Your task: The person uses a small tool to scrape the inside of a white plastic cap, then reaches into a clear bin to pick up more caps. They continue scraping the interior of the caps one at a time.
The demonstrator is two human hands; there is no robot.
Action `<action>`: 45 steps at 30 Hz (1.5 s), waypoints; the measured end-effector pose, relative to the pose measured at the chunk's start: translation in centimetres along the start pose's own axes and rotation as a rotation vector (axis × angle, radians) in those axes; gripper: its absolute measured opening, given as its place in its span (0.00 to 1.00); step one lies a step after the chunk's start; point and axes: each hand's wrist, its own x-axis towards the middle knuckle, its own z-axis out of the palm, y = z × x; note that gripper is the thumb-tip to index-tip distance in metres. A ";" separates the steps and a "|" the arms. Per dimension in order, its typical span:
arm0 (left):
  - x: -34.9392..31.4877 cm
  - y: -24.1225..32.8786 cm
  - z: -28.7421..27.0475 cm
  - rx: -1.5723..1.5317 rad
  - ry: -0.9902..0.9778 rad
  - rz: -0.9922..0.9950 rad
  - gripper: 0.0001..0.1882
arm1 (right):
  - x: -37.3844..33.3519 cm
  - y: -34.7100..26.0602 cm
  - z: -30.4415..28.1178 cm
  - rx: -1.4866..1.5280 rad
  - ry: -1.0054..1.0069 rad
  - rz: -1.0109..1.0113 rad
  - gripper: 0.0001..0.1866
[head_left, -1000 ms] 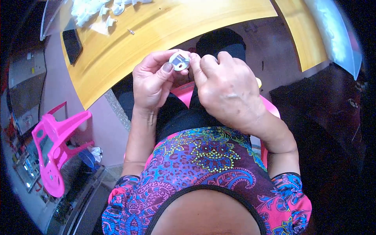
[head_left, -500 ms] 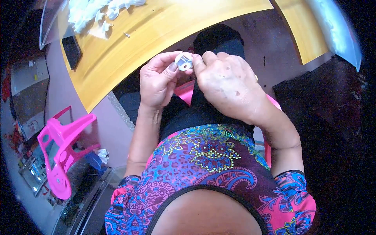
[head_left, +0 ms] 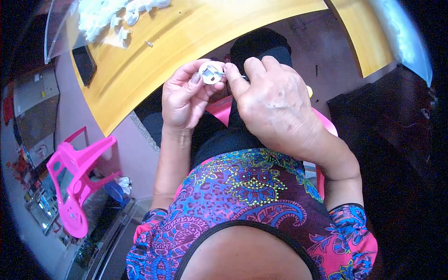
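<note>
Between the thumb and fingers of my left hand (head_left: 179, 102) is a small round white plastic piece (head_left: 206, 77), its face with a squarish recess and a dark hole turned upward. My right hand (head_left: 280, 105) is closed, knuckles up, around what looks like a screwdriver (head_left: 310, 91). The tool's thin shaft reaches from the right fingertips into the recess of the round piece, and a yellow end shows beyond the palm. Most of its handle is hidden under the hand. Both hands are held above my lap, just off the table's near edge.
On the yellow wooden table (head_left: 186, 35) lie a heap of white plastic pieces (head_left: 100, 18), a small metallic part (head_left: 149, 44) and a dark phone (head_left: 84, 64). Clear plastic sheeting (head_left: 59, 32) covers the far left corner. A pink plastic chair (head_left: 74, 172) is on the left.
My left hand and the round piece have shifted slightly left. The right hand has turned and drawn back a little, and the tool's shaft and yellow end show more.
</note>
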 end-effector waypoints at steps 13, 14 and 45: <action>-0.4 0.0 0.1 0.091 0.044 0.081 0.14 | -0.1 -0.6 -0.2 0.039 -0.026 -0.032 0.22; -0.2 0.1 -0.2 0.102 0.002 0.094 0.15 | -0.1 -0.6 -0.3 0.017 -0.017 -0.038 0.22; -0.3 0.6 0.8 0.197 0.041 0.062 0.14 | 0.7 -0.6 0.6 -0.040 0.128 -0.093 0.12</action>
